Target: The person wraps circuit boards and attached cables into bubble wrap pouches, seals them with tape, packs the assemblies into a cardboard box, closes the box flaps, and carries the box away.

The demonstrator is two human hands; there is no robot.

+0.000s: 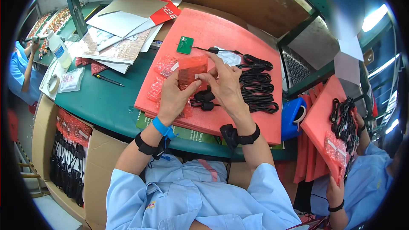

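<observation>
Both hands hold a small red bubble-wrap pouch above a pink foam sheet. My left hand grips its left and lower side, while my right hand pinches its right side near a small white label. Behind the pouch, a green circuit board lies on the foam, with a black cable running right from it. Several coiled black cables are stacked to the right of my right hand. More red bubble wrap lies beside and under my left hand.
Papers, a black pen and a bottle are at the left. An open carton holds cables at lower left. A blue container stands at right. A co-worker holds a loaded foam sheet; another person is far left.
</observation>
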